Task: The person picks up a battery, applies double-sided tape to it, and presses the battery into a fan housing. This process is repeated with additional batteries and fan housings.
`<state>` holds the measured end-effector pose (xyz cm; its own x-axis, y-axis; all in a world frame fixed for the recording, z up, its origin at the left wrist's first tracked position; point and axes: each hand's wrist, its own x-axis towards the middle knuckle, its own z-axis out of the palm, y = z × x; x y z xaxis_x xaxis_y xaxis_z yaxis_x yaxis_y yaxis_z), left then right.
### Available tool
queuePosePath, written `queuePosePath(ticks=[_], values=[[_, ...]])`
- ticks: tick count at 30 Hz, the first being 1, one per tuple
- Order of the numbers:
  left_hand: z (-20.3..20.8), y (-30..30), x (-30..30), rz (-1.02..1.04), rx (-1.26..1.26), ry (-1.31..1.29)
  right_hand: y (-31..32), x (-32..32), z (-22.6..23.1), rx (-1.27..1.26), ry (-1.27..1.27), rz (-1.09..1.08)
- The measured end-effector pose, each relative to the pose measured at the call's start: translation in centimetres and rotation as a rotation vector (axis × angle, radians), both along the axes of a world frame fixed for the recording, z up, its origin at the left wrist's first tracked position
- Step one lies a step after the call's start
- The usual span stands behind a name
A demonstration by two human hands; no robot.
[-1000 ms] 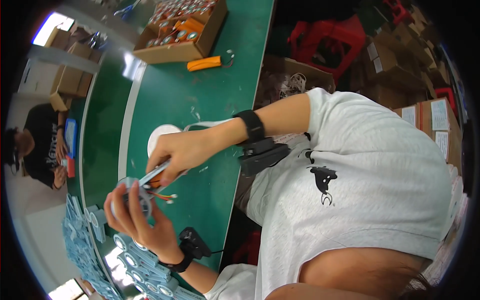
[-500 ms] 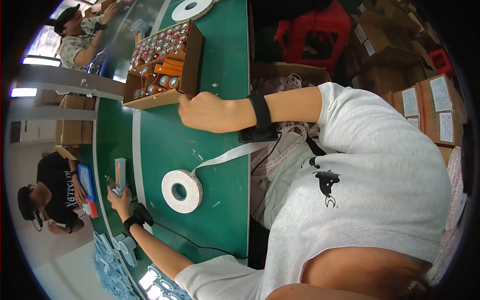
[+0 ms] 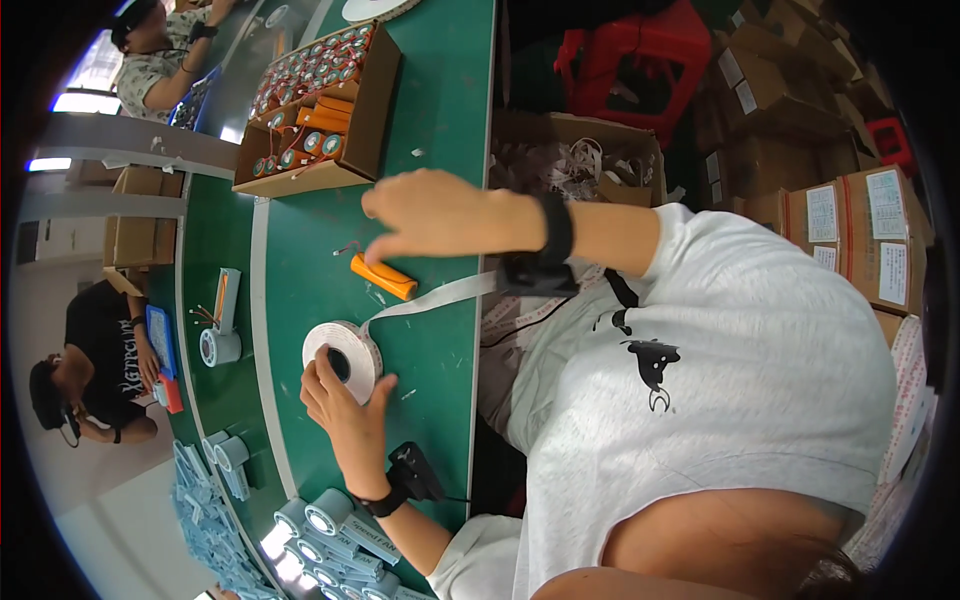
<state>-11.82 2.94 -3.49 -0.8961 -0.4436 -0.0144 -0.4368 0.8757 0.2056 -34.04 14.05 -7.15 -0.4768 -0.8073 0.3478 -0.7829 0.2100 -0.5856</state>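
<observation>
Spanning the near side of the white tape roll (image 3: 314, 347), the left hand (image 3: 352, 425) is set with its thumb by the outer edge and its fingers over the face, near the core opening; whether the roll is pinched or merely steadied cannot be told. The roll is laid flat on the green table (image 3: 425, 430), presumably for stability, and the hand seems placed where sliding could be checked. From its rim the tape strip (image 3: 430, 299) is led toward the table edge, passing out of sight by the right wrist. No object is seen in the right hand (image 3: 435, 212); a gap is left between thumb and fingers, the thumb tip appearing right at the edge of the orange cylindrical pack (image 3: 388, 279), contact uncertain. The pack is laid loose between roll and open carton (image 3: 375, 110), its wires turned away from the body, perhaps to be kept clear of the tape. The right forearm is stretched nearly level across the table edge, wrist roughly straight, palm apparently down. The left forearm is brought in lower in the view, fingers spread. Farther out, a wired pale-blue housing (image 3: 228, 300) is stood apart from the clustered housings (image 3: 372, 538), beside which more are heaped.
</observation>
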Motion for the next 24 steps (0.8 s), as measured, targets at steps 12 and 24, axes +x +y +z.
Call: queuePosePath(ticks=[12, 24], values=[[-3.0, -0.6, 2.3, 0.036, -0.265, 0.367, -3.5, 4.9, -0.4, -0.409, -0.801, 0.374], [-1.4, -2.5, 5.5, 0.302, -0.569, 0.574, -1.7, 6.5, -0.5, 0.088, -0.704, 1.108]])
